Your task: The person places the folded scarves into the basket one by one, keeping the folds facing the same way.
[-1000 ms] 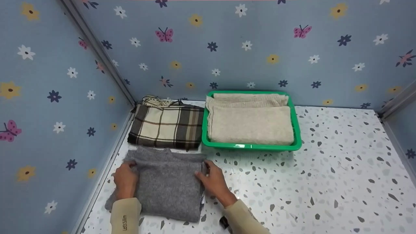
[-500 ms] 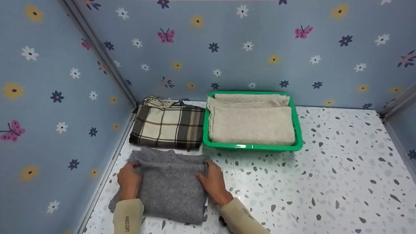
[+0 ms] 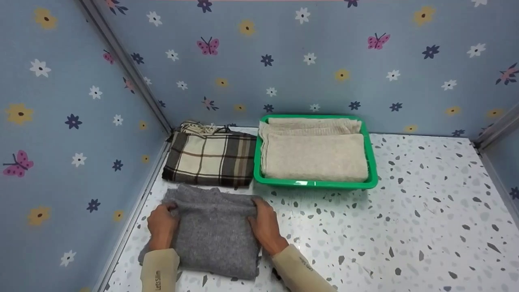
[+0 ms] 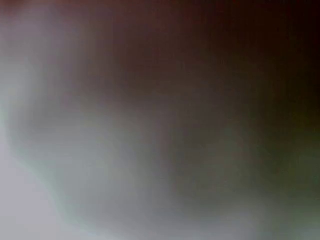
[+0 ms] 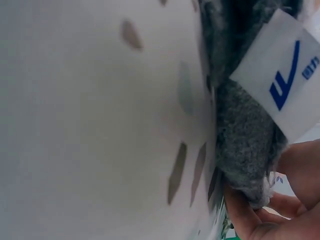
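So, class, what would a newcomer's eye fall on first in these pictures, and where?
Most likely the green basket, near the flowered back wall and holding folded beige cloth. To its left in the head view lies a plaid cloth; in front of that, the left hand and right hand hold opposite sides of a folded grey cloth.

Plaid cloth (image 3: 206, 158) lies folded at far left of speckled white desk (image 3: 425, 202), fringe (image 3: 198, 128) at its far edge. Green basket (image 3: 316, 184) sits just right of it, folded beige cloth (image 3: 314, 158) inside. Blue walls (image 3: 292, 81) at left and far side carry flower and butterfly prints.
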`<state>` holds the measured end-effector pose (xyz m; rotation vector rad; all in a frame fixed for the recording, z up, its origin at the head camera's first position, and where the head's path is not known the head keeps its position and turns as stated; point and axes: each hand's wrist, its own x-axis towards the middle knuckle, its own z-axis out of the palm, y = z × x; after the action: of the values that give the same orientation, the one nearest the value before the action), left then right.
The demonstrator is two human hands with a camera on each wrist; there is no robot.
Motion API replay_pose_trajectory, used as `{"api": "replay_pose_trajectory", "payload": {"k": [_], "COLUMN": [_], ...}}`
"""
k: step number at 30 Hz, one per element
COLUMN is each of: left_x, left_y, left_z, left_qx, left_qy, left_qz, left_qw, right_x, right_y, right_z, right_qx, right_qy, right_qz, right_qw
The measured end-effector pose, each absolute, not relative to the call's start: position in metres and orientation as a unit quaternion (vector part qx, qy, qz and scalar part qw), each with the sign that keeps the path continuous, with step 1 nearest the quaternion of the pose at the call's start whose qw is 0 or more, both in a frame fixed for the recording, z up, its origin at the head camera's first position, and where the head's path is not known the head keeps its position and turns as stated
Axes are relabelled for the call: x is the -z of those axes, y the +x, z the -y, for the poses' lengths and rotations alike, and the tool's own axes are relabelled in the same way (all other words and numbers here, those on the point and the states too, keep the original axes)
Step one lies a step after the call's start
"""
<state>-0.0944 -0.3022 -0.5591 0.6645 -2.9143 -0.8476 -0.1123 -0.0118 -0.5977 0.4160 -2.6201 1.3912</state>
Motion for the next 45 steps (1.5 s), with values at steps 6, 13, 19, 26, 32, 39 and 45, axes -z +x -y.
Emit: {"api": "replay_pose_trajectory", "payload": {"k": [6,13,19,26,32,39,45], "left_x": [0.550,0.542,0.543,0.543,0.545,0.546,0.547], "left_y": [-0.097,-0.107,-0.115,-0.122,-0.120,-0.119,-0.114], "left_z": [0.315,0.324,0.329,0.336,0.334,0.332,0.330], "left_qx": [0.277,0.255,0.264,0.249,0.254,0.262,0.259], "left_qy": [0.181,0.159,0.156,0.136,0.152,0.158,0.144], "left_qz": [0.943,0.951,0.948,0.954,0.951,0.949,0.953], "left_qw": [-0.033,-0.075,-0.083,-0.099,-0.088,-0.080,-0.058], "right_x": [0.597,0.594,0.593,0.594,0.591,0.591,0.590], "right_y": [-0.113,-0.115,-0.119,-0.120,-0.120,-0.120,-0.120], "right_z": [0.012,0.012,0.010,0.008,0.008,0.006,0.004], "right_qx": [-0.426,-0.404,-0.386,-0.382,-0.389,-0.394,-0.407], "right_qy": [0.147,0.138,0.144,0.152,0.149,0.146,0.147], "right_qz": [0.888,0.901,0.908,0.908,0.906,0.905,0.899], "right_qw": [0.091,0.079,0.071,0.076,0.068,0.066,0.060]}}
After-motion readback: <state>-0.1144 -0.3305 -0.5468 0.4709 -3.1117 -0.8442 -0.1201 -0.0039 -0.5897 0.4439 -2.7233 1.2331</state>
